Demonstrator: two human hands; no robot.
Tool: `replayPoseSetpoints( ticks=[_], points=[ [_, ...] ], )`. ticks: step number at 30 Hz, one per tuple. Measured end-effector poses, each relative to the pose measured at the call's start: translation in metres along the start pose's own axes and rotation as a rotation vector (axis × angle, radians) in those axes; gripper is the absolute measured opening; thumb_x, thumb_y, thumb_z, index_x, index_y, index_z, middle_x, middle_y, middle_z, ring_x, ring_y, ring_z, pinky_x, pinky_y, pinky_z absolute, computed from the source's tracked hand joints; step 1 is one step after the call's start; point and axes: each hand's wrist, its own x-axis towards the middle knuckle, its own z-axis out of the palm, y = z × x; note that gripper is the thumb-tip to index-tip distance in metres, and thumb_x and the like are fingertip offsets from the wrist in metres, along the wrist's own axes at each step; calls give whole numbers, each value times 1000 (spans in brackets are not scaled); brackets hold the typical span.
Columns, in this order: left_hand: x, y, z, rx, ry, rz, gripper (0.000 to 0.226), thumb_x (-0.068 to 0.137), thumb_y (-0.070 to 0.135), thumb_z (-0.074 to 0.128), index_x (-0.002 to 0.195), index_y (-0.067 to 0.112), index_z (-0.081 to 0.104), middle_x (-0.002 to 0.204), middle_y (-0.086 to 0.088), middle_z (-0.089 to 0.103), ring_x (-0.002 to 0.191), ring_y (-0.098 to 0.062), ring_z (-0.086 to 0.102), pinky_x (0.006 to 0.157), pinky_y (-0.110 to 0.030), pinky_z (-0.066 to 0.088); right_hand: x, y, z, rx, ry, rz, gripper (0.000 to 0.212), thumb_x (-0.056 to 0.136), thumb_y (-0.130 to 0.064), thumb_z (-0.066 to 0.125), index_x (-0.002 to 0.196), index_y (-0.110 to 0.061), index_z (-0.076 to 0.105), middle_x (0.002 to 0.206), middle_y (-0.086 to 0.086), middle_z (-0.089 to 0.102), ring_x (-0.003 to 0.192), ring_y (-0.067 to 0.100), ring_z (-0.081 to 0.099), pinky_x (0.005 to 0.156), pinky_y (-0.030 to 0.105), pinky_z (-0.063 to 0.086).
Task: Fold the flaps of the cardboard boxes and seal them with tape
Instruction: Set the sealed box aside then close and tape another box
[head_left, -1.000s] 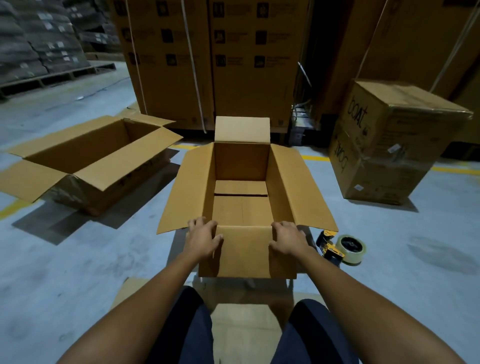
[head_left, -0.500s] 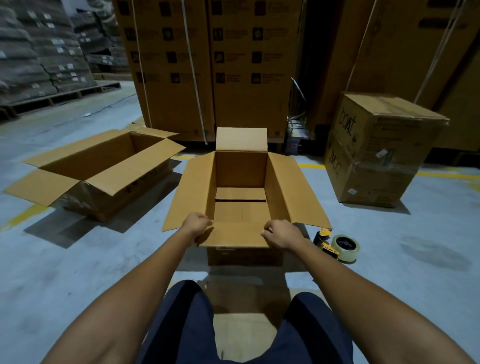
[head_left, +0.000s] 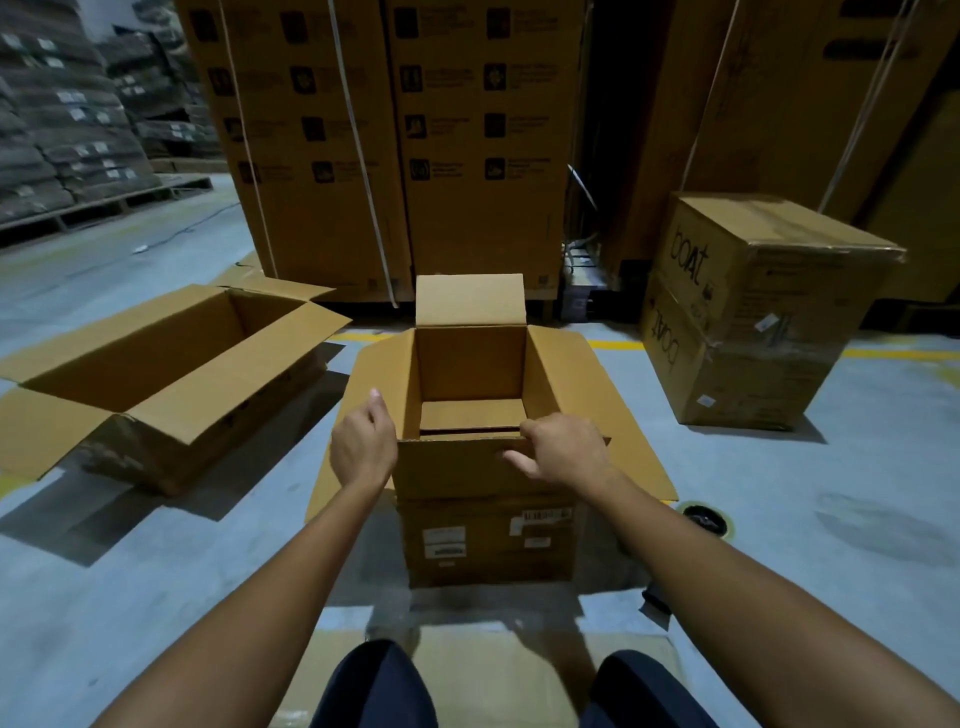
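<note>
An open cardboard box (head_left: 488, 540) stands on the floor right in front of me. Its far flap (head_left: 470, 299) stands upright and the two long side flaps (head_left: 587, 395) lean outward. The near flap (head_left: 452, 467) is raised almost upright. My right hand (head_left: 563, 452) grips that flap's top edge at its right end, thumb on the outer face. My left hand (head_left: 363, 447) hovers at the flap's left corner with curled fingers; I cannot see whether it holds anything. A tape roll (head_left: 709, 519) lies on the floor right of the box, partly behind my right forearm.
A second open box (head_left: 171, 374) lies to the left. A sealed, printed box (head_left: 753, 312) stands to the right. Tall strapped cartons (head_left: 405, 145) form a wall behind. Stacked sacks on pallets (head_left: 62, 135) are far left. Flat cardboard (head_left: 467, 670) lies under my knees.
The near flap has swung up from hanging over the box front to nearly upright. My left hand has shifted off to its left corner; my right hand stays on its edge.
</note>
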Motion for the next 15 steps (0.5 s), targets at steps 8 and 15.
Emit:
replayPoseSetpoints(
  ticks=[8,15],
  points=[
    [15,-17,64,202,-128,392,32,105,28,40,126,12,57,117,-9,56,112,-27,53,88,-33,47,36,-10,65,19,292,210,68,93,-62,46,145,-17,49,144,15,52,137,32,44,117,62,20],
    [-5,-53,108,514,-883,352,51,103,46,39,151,28,36,161,-3,27,145,-23,32,118,-46,30,36,-24,118,379,-314,391,43,101,-45,45,131,-17,62,144,16,54,131,26,52,113,45,42]
  ],
)
